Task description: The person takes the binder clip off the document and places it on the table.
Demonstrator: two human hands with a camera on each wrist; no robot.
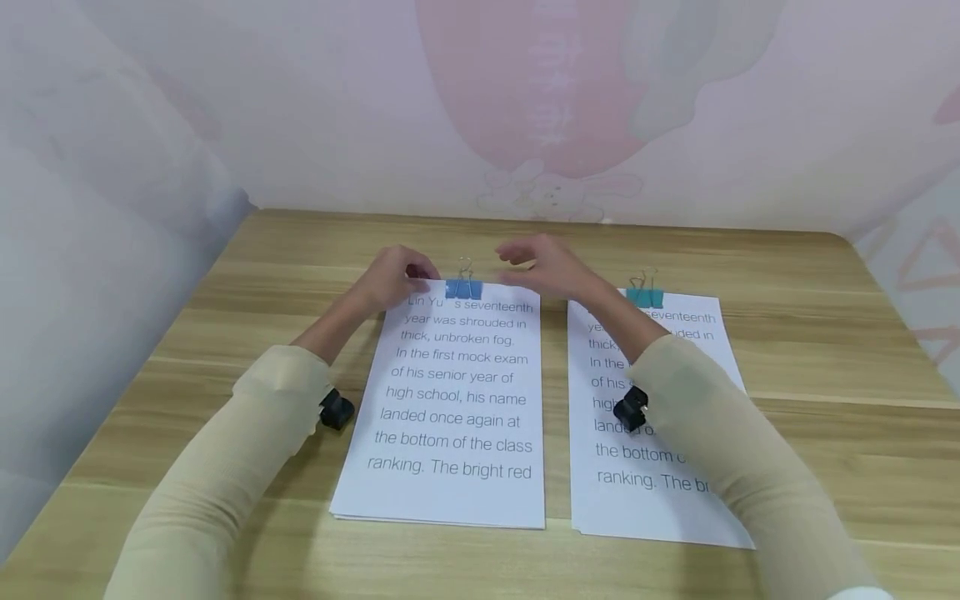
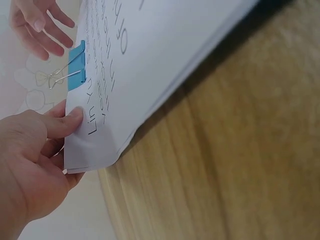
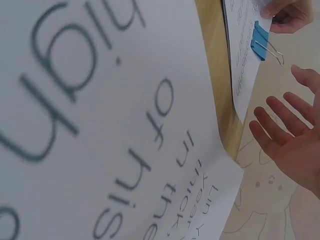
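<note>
Two stacks of printed white paper lie side by side on the wooden table [image 1: 810, 350]. The left stack [image 1: 457, 408] carries a blue binder clip [image 1: 464, 288] on its top edge. My left hand [image 1: 415, 275] pinches this stack's top left corner, thumb on top of the sheets [image 2: 75, 117]. My right hand [image 1: 517, 254] hovers open with spread fingers just right of the blue clip [image 2: 76, 60], touching nothing; its straight fingers [image 3: 292, 132] show in the right wrist view. The right stack [image 1: 645, 467] has a teal binder clip [image 1: 645, 296] and is partly hidden under my right forearm.
A pale wall with a pink rabbit picture [image 1: 555, 196] stands right behind the table's far edge. A grey-white panel [image 1: 90, 275] borders the left side. Bare wood lies to the right of the right stack and along the near edge.
</note>
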